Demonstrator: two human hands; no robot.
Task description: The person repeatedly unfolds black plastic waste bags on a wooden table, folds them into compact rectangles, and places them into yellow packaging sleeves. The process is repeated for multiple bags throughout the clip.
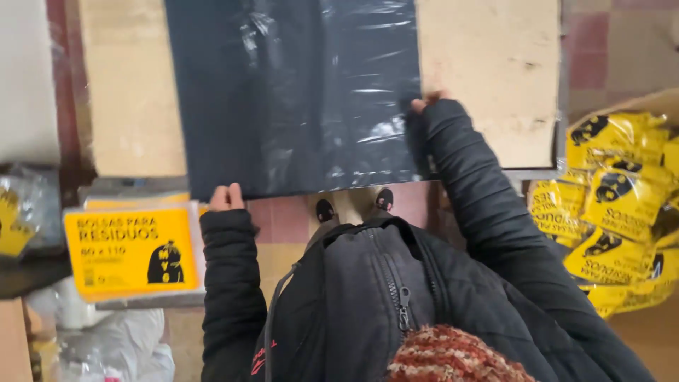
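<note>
While the head camera looks straight down, a black plastic bag lies flat across a pale wooden desk, its lower edge hanging just past the front of the desk. The left hand pinches the bag's lower left corner, fingers curled shut on the plastic; only the knuckles show beyond the black jacket cuff. The right hand holds the bag's right edge about midway up; its grip is mostly hidden by the sleeve, though the fingertips are closed onto the plastic there. Below the desk edge, two dark shoe tips stand on the tiled floor. To the left, a stack of flat yellow-labelled packs sits beside the person. To the right, a cardboard box holds a heap of yellow packets, well apart from the bag.
</note>
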